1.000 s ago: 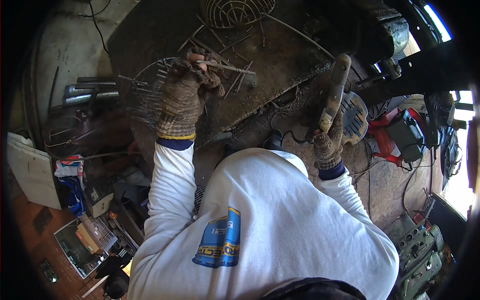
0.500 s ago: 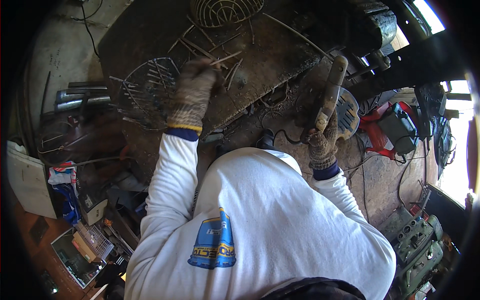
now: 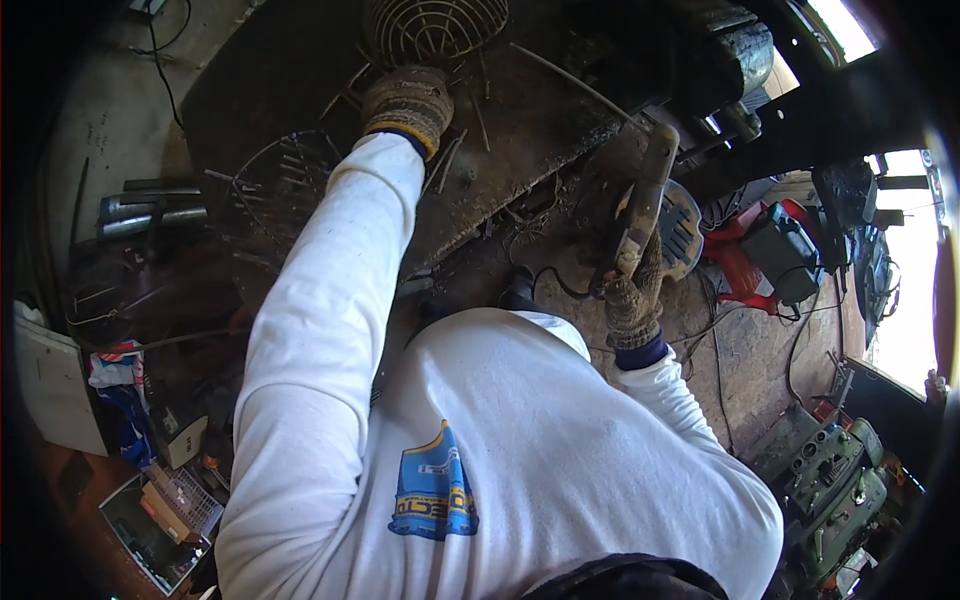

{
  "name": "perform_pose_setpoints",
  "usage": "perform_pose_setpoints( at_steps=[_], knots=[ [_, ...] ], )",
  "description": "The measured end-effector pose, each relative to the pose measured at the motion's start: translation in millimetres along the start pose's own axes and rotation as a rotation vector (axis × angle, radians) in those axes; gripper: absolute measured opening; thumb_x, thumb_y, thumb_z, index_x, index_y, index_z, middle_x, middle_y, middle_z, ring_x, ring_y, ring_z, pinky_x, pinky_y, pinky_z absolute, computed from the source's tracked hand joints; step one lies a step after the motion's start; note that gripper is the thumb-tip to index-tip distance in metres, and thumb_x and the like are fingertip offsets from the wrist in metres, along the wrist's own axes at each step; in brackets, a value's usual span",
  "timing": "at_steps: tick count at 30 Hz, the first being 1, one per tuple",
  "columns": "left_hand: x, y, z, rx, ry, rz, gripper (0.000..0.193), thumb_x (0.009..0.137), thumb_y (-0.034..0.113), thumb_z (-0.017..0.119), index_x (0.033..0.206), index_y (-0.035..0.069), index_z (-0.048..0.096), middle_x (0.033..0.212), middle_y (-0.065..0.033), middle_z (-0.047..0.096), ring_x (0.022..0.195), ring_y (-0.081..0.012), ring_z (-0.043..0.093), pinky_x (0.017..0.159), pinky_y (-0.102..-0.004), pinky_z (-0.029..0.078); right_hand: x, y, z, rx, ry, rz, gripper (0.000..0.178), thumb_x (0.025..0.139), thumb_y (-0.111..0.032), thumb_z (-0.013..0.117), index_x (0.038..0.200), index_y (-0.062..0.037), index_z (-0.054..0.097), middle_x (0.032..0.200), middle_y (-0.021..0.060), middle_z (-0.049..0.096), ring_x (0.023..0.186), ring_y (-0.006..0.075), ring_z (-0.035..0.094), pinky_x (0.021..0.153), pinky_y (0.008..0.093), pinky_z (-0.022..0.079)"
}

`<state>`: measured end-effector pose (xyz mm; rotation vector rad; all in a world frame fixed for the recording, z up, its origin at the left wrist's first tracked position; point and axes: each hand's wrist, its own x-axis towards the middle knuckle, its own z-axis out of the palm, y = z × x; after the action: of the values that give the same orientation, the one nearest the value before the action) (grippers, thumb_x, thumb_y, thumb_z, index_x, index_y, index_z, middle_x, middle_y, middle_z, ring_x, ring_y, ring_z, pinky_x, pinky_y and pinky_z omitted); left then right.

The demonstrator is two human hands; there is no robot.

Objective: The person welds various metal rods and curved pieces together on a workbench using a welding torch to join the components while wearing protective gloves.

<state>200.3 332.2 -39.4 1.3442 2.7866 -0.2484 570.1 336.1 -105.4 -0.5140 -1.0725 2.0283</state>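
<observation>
In a knit work glove, my left hand (image 3: 410, 102) reaches over the dark metal table (image 3: 530, 165), just below a round wire cage (image 3: 435, 28). Its fingers are hidden beneath the back of the hand, so whether it grips anything does not show. Thin metal rods (image 3: 452, 160) lie around it. My right hand (image 3: 634, 296), gloved too, is closed round a welding electrode holder (image 3: 650, 195). A long electrode (image 3: 575, 82) sticks out from the holder's tip toward the table. Left of my left forearm sits a flat wire frame with short crossing rods (image 3: 270, 185).
A slotted oval plate (image 3: 682, 230) is behind the electrode holder. To the right are a red and grey machine (image 3: 775, 255) and cables on the floor. A green machine with dials (image 3: 825, 490) stands at lower right. Metal pipes (image 3: 150, 220) lie at left.
My left hand has moved away from me across the table to near the wire cage; the rod seen at its fingers is no longer visible. My right hand still holds the electrode holder.
</observation>
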Motion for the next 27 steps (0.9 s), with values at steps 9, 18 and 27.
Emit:
perform_pose_setpoints(
  at_steps=[9,18,27],
  knots=[
    [-2.0,-24.7,17.0,-0.157,0.266,0.055,0.03,0.098,0.029,0.059,0.115,0.007,0.071,0.123,-0.0155,0.071,0.114,-0.0337,0.069,0.098,-0.0501,0.055,-6.1,-3.3,2.4,-0.083,0.092,-0.033,0.105,0.077,-0.024,0.091,0.158,-0.0059,0.028,0.129,0.0115,0.059,0.104,0.0189,0.067,0.079,0.0296,0.06],
    [-66.3,-61.5,-12.4,-2.381,0.081,0.209,0.016,0.099,0.023,0.069,0.109,0.01,0.068,0.105,-0.0105,0.072,0.083,-0.0184,0.071,0.072,-0.0442,0.063,11.0,10.3,-5.2,-0.241,0.093,-0.137,0.1,0.077,-0.049,0.088,0.151,-0.0034,0.038,0.124,0.0093,0.063,0.103,0.0215,0.069,0.081,0.0332,0.058],
    [-92.4,-87.4,6.9,-2.599,-0.04,0.165,0.022,0.1,0.021,0.068,0.12,0.012,0.068,0.112,-0.0084,0.07,0.08,-0.0179,0.07,0.079,-0.0512,0.061,16.4,9.5,10.6,-0.316,0.004,-0.039,0.108,0.078,-0.048,0.087,0.159,-0.0042,0.029,0.14,0.0097,0.053,0.12,0.0191,0.057,0.092,0.0318,0.049]
  ],
)
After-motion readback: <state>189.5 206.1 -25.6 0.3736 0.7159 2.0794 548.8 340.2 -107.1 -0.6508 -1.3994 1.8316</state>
